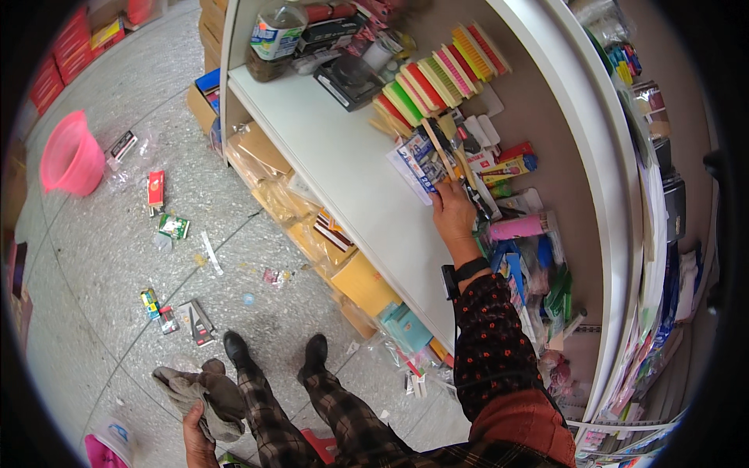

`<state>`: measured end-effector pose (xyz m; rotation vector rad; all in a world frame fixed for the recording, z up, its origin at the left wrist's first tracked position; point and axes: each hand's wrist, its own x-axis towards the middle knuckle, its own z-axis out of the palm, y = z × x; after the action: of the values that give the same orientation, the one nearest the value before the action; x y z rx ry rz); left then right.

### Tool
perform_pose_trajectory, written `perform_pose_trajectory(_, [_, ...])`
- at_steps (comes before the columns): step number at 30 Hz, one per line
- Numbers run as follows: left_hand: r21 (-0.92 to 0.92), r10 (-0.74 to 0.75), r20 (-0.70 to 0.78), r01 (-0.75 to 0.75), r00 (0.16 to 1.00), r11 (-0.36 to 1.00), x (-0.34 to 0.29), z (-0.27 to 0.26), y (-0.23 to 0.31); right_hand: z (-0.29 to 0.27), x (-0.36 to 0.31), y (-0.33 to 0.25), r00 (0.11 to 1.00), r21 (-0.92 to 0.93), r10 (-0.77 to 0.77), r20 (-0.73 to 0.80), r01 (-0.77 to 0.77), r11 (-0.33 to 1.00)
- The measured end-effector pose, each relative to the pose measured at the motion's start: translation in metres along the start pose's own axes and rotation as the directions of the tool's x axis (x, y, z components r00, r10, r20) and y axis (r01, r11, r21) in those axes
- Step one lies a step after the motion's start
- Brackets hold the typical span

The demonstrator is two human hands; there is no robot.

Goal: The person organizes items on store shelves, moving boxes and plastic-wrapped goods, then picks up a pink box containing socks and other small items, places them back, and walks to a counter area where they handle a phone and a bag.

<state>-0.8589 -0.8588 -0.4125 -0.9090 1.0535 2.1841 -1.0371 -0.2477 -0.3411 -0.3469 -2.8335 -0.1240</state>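
Observation:
My left hand [195,430] grips a crumpled grey cloth [204,396] low at the left, beside my legs. Reaching over the white shelf [359,183], my right hand [452,212] has its fingers closed at the near end of a blue-and-white printed packet [421,162]. The packet leans against a pile of small goods, and its far side is hidden among them. Just beyond it stands a row of brushes [441,74] with red, green and yellow bristles. A pink roll [520,227] lies to the right of my wrist.
A brown-liquid bottle [275,39] and a black box [349,80] stand at the shelf's far end. Yellow envelopes [365,282] fill the level below. Several small packets, one red [156,189], lie on the floor near a pink bucket [74,154]. More goods hang at right.

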Motion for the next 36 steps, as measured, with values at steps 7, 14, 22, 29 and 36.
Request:
perform_pose_trajectory(7, [0.023, -0.056, -0.052, 0.057, 0.997, 0.998, -0.010, -0.004, 0.011, 0.007, 0.002, 0.002, 0.994, -0.073, 0.112, 0.006, -0.112, 0.991])
perform_pose_trajectory(14, [0.004, 0.028, 0.034, -0.028, 0.999, 1.000, -0.012, -0.008, 0.018, -0.008, -0.011, -0.011, 0.993, 0.003, 0.119, 0.020, -0.119, 0.993])
perform_pose_trajectory(22, [0.026, -0.011, -0.007, 0.012, 1.000, 1.000, -0.014, -0.027, 0.029, -0.110, -0.072, 0.068, 0.980, -0.147, 0.073, -0.183, -0.101, 0.984])
perform_pose_trajectory(29, [0.001, 0.014, 0.033, -0.014, 0.999, 1.000, -0.013, -0.017, 0.028, -0.188, -0.096, 0.139, 0.825, -0.184, 0.464, -0.322, -0.535, 0.825])
perform_pose_trajectory(36, [0.066, 0.008, 0.094, -0.014, 0.996, 0.998, -0.010, 0.000, 0.018, -0.188, -0.087, 0.167, 0.730, 0.387, 0.680, 0.075, -0.649, 0.654])
